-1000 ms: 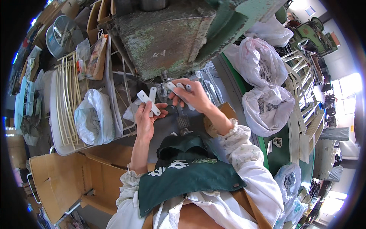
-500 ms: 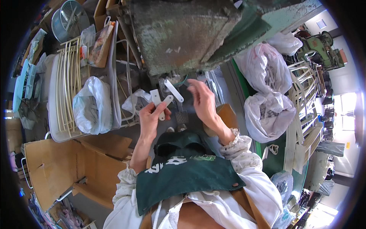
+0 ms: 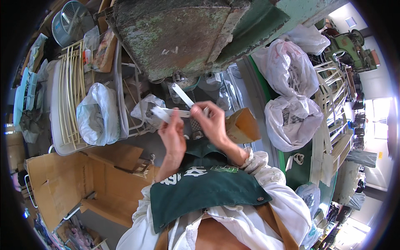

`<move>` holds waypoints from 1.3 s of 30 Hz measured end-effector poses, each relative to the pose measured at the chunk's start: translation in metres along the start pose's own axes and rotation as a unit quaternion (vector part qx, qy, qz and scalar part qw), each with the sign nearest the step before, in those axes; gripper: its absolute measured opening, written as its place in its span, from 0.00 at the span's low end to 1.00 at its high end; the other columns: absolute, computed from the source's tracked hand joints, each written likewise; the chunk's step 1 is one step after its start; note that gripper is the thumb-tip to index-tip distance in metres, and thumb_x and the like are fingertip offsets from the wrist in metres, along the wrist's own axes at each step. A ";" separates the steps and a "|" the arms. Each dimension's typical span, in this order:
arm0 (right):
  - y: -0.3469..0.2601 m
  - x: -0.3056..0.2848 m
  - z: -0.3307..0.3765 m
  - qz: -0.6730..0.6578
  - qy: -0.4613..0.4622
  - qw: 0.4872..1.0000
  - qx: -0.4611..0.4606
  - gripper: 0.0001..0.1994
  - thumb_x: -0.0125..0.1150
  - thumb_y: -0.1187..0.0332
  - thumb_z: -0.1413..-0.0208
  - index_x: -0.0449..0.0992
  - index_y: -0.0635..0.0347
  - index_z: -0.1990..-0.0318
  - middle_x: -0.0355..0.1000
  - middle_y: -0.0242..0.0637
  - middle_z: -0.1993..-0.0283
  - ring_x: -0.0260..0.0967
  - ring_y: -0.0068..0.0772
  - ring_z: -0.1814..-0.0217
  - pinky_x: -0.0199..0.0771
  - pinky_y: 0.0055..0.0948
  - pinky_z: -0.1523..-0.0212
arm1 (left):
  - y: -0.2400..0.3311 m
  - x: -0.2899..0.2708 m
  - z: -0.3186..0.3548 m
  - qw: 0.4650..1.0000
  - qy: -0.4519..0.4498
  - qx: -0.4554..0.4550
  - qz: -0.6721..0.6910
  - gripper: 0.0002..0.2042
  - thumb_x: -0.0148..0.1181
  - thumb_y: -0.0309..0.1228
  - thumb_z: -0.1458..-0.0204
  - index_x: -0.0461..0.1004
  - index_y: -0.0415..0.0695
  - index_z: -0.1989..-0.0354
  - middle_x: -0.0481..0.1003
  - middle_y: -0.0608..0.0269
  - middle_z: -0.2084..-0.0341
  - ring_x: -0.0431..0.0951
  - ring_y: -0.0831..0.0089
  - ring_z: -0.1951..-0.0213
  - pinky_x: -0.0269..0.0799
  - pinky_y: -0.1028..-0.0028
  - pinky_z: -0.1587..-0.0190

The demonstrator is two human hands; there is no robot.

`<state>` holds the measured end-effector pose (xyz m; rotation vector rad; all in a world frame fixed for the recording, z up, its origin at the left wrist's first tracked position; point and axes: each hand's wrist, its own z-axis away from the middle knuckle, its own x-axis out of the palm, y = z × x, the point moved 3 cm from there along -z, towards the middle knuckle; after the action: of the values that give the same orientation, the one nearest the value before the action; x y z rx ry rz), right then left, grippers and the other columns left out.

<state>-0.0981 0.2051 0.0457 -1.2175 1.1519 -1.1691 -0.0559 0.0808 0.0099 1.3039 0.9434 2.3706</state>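
My left hand (image 3: pixel 173 135) is closed on flat white strips (image 3: pixel 161 113), blurred by motion; one reaches across toward my right hand. My right hand (image 3: pixel 210 124) has its fingers bent together at the near end of another slim white strip (image 3: pixel 182 95), which slants up toward the underside of the machine. A small white end also shows by its fingers. Whether the strips are joined is hidden by the fingers. Above both hands hangs the worn green machine body (image 3: pixel 166 41).
At left are a white plastic bag (image 3: pixel 98 114), metal rods (image 3: pixel 71 98) on a tray and an open cardboard box (image 3: pixel 58 183). White sacks of parts (image 3: pixel 293 123) stand at right beside stacked strips (image 3: pixel 333 146). A smaller brown carton (image 3: pixel 243 125) sits just right of my right hand.
My right hand has moved left and down, from open in the air to the strips. My left hand has shifted slightly right and down. The view has turned a little.
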 end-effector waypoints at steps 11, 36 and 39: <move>0.180 0.019 -0.200 0.440 -0.074 0.758 -0.476 0.10 0.52 0.69 0.49 0.73 0.58 0.59 0.72 0.46 0.59 0.69 0.49 0.55 0.69 0.43 0.54 | 0.033 -0.001 -0.009 0.991 -0.042 -0.045 -0.119 0.13 0.55 0.31 0.44 0.75 0.38 0.54 0.76 0.63 0.77 0.55 0.89 0.85 0.46 0.86 0.82; 0.086 -0.014 -0.180 0.266 -0.250 0.929 -0.061 0.17 0.56 0.65 0.46 0.71 0.60 0.50 0.71 0.40 0.52 0.66 0.33 0.49 0.65 0.34 0.49 | 0.031 -0.023 -0.035 0.990 -0.084 -0.113 -0.005 0.13 0.58 0.31 0.45 0.73 0.33 0.57 0.66 0.72 0.79 0.61 0.85 0.78 0.56 0.83 0.73; 0.038 0.000 -0.145 0.196 -0.268 0.942 -0.045 0.17 0.61 0.64 0.49 0.73 0.61 0.52 0.73 0.38 0.55 0.68 0.30 0.53 0.67 0.31 0.52 | 0.039 -0.025 -0.031 0.996 -0.048 -0.056 -0.042 0.14 0.58 0.33 0.44 0.74 0.33 0.57 0.66 0.71 0.80 0.61 0.86 0.78 0.55 0.83 0.74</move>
<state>-0.2415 0.1964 0.0050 -1.2036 0.9707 -0.4455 -0.0652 0.0257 0.0081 1.2972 0.8088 2.2405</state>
